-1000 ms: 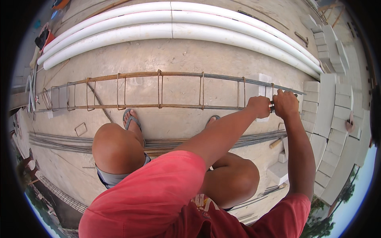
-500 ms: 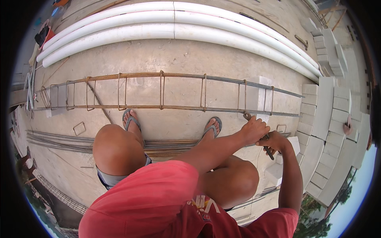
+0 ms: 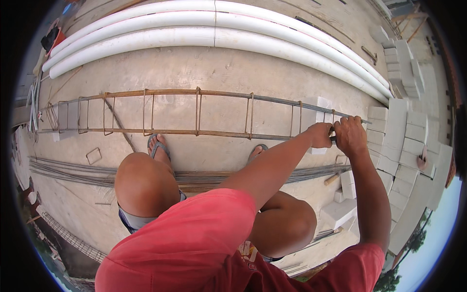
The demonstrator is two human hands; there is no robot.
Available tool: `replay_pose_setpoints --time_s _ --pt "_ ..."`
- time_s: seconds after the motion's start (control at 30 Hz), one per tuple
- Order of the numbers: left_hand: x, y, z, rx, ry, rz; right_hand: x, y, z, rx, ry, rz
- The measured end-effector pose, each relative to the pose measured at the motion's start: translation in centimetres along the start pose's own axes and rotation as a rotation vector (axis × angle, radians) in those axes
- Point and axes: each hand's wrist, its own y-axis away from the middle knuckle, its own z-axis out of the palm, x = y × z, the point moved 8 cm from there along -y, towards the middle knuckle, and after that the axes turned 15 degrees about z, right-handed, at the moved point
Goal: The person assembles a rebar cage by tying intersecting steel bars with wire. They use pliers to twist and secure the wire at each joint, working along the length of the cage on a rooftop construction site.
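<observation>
A long rebar cage [image 3: 221, 93], two brown-grey bars joined by several square stirrups, lies raised across the floor in front of me. At its right end, my left hand [image 3: 321, 135] is closed beside the last stirrup. My right hand [image 3: 351, 136] is right next to it, fingers curled down over the bars' end. A dark metal piece [image 3: 333, 139] shows between the hands; my fingers hide most of it, so I cannot tell if it is the tool seen earlier. A white block [image 3: 318, 150] props the cage near my left hand.
White pipes [image 3: 214, 36] lie across the far side. Loose rebar rods [image 3: 73, 173] run along the floor behind my feet, with a single stirrup [image 3: 94, 155] near them. Pale blocks [image 3: 395, 141] are stacked at the right. A hammer [image 3: 369, 55] lies far right.
Both hands have moved forward and right, from in front of the cage to its right end. The dark plier-like tool they held is now mostly out of sight.
</observation>
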Motion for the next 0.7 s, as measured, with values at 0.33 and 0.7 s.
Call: replay_pose_setpoints --time_s 0.33,0.7 --pt "4.5 7.8 7.3 0.021 -0.682 0.469 -2.6 14.4 10.8 -1.451 -1.207 0.667" --pt "3.2 4.7 7.5 -0.217 -0.437 0.285 -2.1 13.5 6.6 -0.235 -0.105 0.365"
